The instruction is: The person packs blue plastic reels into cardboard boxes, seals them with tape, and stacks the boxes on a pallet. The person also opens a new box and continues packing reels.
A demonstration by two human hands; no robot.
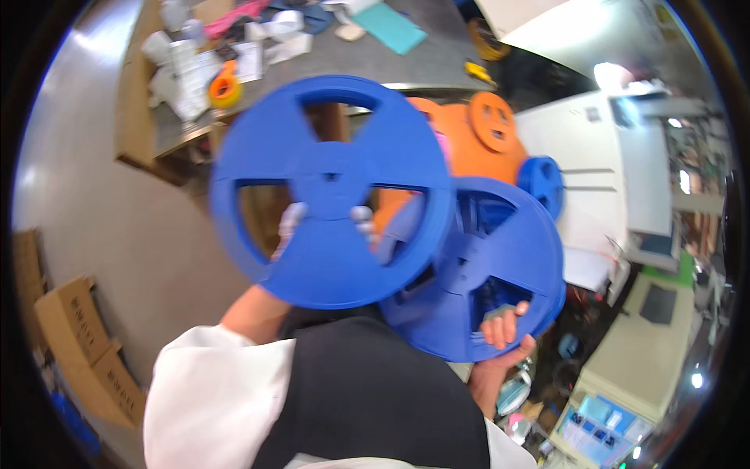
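A large blue plastic reel with three wedge-shaped openings is raised in front of me on the left. Behind it is my left hand; whitish fingertips show through the side openings on both sides of the hub, and the palm is hidden. A second blue reel, partly covered by the first, tilts at the lower right and looks like more than one flange deep. My right hand is closed on its lower right rim, with fingers through an opening and the thumb at the edge.
Orange reels and a smaller blue reel lie beyond. A grey worktable at the back bears papers, an orange tape roll and a teal sheet. Cardboard boxes stand on the floor at left; white machinery is at right.
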